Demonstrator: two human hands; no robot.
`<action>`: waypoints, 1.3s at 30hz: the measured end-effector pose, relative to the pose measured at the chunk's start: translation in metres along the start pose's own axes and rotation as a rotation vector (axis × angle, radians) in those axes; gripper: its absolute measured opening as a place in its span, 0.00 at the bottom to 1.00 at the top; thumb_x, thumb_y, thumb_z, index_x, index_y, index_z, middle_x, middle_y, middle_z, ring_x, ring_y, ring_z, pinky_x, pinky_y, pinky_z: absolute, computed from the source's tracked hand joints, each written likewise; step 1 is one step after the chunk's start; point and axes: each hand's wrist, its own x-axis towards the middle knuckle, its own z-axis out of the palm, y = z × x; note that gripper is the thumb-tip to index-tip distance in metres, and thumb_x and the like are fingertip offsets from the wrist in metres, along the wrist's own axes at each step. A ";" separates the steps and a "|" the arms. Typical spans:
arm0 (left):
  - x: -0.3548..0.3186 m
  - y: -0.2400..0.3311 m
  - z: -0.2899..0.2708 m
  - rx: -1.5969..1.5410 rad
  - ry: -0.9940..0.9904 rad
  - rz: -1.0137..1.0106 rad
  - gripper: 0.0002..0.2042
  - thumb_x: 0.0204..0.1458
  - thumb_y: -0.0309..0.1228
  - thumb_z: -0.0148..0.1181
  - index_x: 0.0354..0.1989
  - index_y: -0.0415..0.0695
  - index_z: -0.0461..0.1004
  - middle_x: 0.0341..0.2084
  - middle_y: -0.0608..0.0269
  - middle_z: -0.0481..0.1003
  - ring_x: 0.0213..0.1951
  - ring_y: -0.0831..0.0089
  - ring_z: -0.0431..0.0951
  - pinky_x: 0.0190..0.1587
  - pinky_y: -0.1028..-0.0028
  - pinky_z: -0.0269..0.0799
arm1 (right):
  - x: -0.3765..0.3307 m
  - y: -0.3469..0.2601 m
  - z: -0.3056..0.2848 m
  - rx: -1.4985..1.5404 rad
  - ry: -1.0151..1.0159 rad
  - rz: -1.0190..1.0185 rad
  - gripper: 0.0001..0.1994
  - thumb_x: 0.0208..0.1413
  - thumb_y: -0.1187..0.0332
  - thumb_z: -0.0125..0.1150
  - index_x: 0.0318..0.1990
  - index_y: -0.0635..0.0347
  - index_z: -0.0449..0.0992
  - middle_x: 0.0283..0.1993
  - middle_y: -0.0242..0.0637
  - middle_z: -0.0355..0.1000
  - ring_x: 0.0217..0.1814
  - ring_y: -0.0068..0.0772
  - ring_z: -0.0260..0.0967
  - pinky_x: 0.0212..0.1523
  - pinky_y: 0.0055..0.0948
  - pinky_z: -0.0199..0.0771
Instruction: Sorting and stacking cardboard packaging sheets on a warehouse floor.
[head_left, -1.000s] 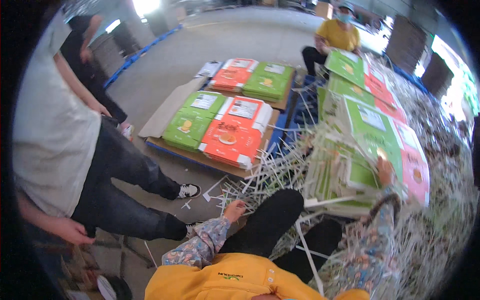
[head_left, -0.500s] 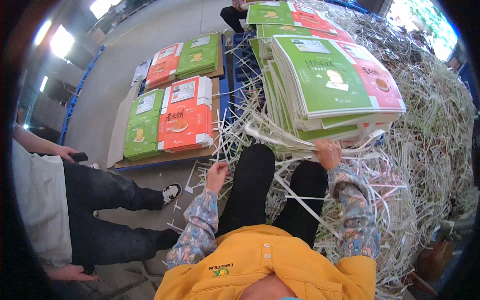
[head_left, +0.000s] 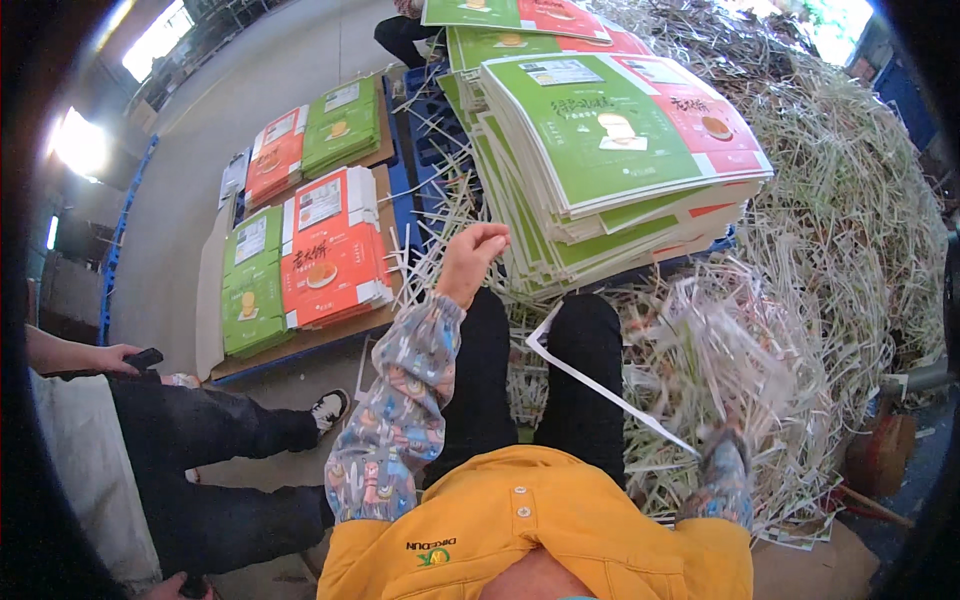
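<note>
My left hand, fingers loosely curled and holding nothing, nears the stack of green-and-red printed cardboard sheets. My right hand blurs amid white paper strips; grip unclear.

The left hand is raised with fingers loosely curled and empty, while the right hand is motion-blurred low beside the knee

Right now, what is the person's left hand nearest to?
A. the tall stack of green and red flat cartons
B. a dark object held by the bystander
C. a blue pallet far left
A: the left hand is raised beside the tall stack of flat cartons.
</note>
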 end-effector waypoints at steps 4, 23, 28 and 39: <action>0.034 0.002 0.026 -0.052 -0.068 -0.086 0.10 0.47 0.26 0.49 0.38 0.37 0.69 0.29 0.65 0.72 0.28 0.81 0.69 0.29 0.83 0.63 | -0.028 0.103 -0.038 -0.144 -0.154 -0.128 0.18 0.41 0.62 0.57 0.41 0.60 0.67 0.38 0.45 0.67 0.37 0.40 0.64 0.37 0.39 0.66; 0.050 -0.023 0.080 -0.114 0.066 -0.125 0.16 0.45 0.25 0.50 0.45 0.39 0.63 0.34 0.64 0.67 0.33 0.77 0.68 0.31 0.78 0.65 | -0.121 -0.258 -0.100 0.235 0.226 -0.840 0.14 0.45 0.68 0.57 0.41 0.61 0.68 0.38 0.45 0.67 0.41 0.45 0.64 0.41 0.35 0.63; 0.051 -0.023 0.088 -0.153 0.107 -0.159 0.18 0.45 0.25 0.50 0.47 0.39 0.62 0.34 0.65 0.66 0.35 0.77 0.67 0.32 0.79 0.65 | -0.135 -0.310 -0.089 0.376 0.135 -0.948 0.12 0.45 0.68 0.56 0.38 0.61 0.69 0.36 0.44 0.67 0.39 0.43 0.64 0.40 0.34 0.63; 0.044 -0.029 0.097 -0.137 0.126 -0.092 0.22 0.44 0.24 0.51 0.50 0.37 0.59 0.37 0.64 0.67 0.35 0.78 0.67 0.31 0.81 0.64 | -0.141 -0.395 -0.077 0.768 -0.150 -0.930 0.10 0.49 0.69 0.53 0.36 0.66 0.70 0.32 0.37 0.69 0.31 0.26 0.67 0.32 0.22 0.67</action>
